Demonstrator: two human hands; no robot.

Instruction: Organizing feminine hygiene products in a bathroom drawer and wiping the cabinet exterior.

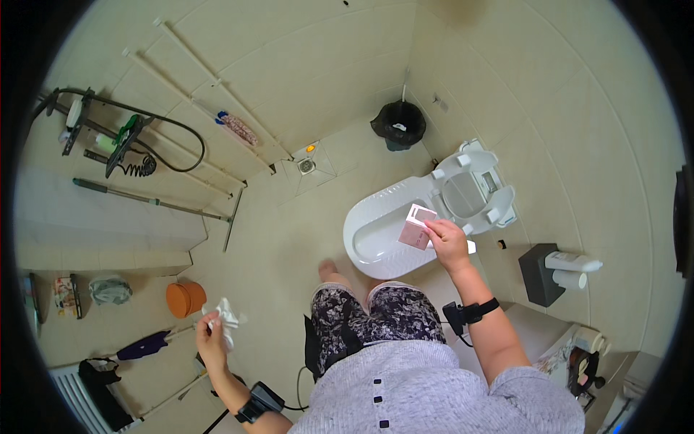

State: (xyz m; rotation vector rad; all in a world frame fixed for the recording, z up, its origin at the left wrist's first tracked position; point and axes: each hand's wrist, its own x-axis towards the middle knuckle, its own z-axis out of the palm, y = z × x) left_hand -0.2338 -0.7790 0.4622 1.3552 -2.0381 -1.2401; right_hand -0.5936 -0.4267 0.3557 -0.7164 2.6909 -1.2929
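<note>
My left hand [211, 333] is out to the left, closed on a crumpled white tissue [229, 321] whose loose end hangs past the fingers. At the right, my right hand [445, 238] pinches a small pink box [417, 228] by its edge between thumb and fingers. The box has a paler end face and bears writing. It is held over the white squat toilet [374, 230], covering part of its bowl. What the box contains cannot be seen.
A bin with a black bag [400, 123] stands at the far corner. Orange buckets [185, 299] are at the left wall. A floor squeegee [162, 203] leans nearby. Bottles [574, 262] rest beside a dark grey box [542, 275] at the right wall. A floor drain [306, 165] lies ahead.
</note>
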